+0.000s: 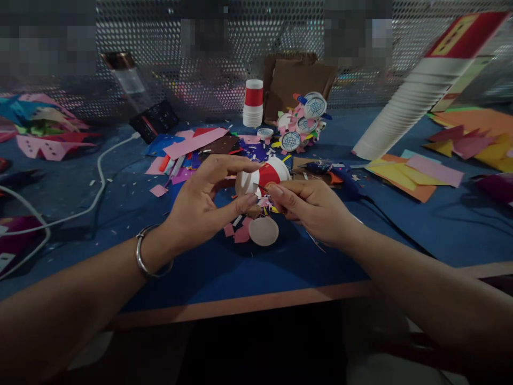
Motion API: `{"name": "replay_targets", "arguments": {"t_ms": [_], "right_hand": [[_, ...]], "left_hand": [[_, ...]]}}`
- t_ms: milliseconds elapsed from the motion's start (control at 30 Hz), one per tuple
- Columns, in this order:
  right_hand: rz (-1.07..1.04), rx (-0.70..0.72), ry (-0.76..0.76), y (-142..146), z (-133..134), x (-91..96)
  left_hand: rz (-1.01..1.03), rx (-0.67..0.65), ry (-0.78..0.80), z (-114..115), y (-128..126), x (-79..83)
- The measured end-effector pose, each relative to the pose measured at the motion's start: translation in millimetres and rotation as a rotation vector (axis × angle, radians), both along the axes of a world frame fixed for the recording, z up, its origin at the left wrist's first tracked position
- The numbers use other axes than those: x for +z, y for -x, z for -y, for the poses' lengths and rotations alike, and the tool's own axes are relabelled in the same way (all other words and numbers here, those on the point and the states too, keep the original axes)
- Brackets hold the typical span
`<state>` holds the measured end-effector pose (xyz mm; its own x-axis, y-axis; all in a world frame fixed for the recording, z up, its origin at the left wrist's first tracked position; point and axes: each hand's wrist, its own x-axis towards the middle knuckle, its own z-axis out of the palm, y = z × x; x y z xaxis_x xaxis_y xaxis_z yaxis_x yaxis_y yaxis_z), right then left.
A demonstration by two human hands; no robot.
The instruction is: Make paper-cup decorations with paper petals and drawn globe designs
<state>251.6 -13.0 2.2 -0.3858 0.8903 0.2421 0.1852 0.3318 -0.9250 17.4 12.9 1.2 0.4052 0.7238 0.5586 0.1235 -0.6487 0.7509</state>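
Observation:
A small paper cup (282, 168), white with a red band, lies tilted on its side above the scraps in the middle. My left hand (204, 198) curves around its left end, with the fingers above and the thumb below. In my right hand (308, 203), thumb and fingers pinch a thin, dark, pointed tool (261, 187); its tip is at the cup's side. Too little of this tool shows to tell its kind. Below the cup, a round pale paper disc (263, 231) lies beside pink paper pieces (241, 231).
A blue glue gun (340, 174) lies right of my hands, its cord running to the front edge. Behind stand stacked cups (253, 104), a decorated paper bunch (306, 123) and cardboard (298, 80). A tall cup stack (420, 96) leans at right, near coloured papers (417, 174).

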Motion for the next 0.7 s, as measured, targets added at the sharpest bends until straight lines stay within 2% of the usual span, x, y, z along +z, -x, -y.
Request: {"name": "replay_targets", "arguments": {"t_ms": [233,467,700], "right_hand": [[0.01,0.007,-0.046,1.7,3.5,3.8],[0.059,0.018,-0.061,1.5,2.8,6.2],[0.053,0.01,-0.032,-1.1,1.3,4.3]], "left_hand": [[0.087,0.024,0.119,1.1,-4.9,-0.5],[0.052,-0.005,0.145,-3.1,0.5,3.0],[0.104,-0.068,0.13,-9.1,3.6,2.1]]}}
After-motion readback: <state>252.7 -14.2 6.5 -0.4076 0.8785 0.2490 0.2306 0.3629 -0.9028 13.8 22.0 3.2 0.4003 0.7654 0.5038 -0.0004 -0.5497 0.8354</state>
